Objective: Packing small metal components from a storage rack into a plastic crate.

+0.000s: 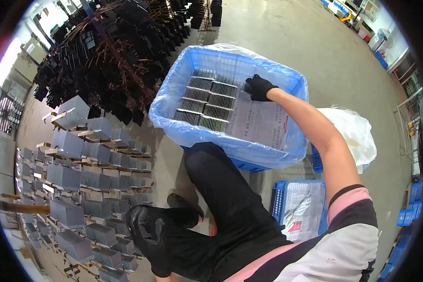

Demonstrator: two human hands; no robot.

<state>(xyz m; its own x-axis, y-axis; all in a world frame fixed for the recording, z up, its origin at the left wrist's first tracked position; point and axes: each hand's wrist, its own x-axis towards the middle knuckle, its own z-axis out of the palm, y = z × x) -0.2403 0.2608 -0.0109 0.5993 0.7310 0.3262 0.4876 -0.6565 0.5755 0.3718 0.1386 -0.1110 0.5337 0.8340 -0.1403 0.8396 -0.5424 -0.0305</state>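
Note:
My right hand (260, 88), in a black glove, is inside a blue crate (189, 63) lined with clear blue plastic. Its fingers are closed around something dark and small at their tips, mostly hidden by the glove. Left of it, thin dark metal fin plates (207, 101) stand packed in two columns. Printed sheet material (258, 120) covers the crate's bottom on the right. My left hand (148, 225), also gloved in black, lies over my bent left knee with its fingers spread and holds nothing.
Racks of grey finned metal blocks (63, 176) stand at the left. Dark plates hang on a copper-coloured rack (117, 56) behind them. Right of my legs sits a smaller blue crate (278, 202) with a glove inside. A white bag (350, 134) lies beyond it.

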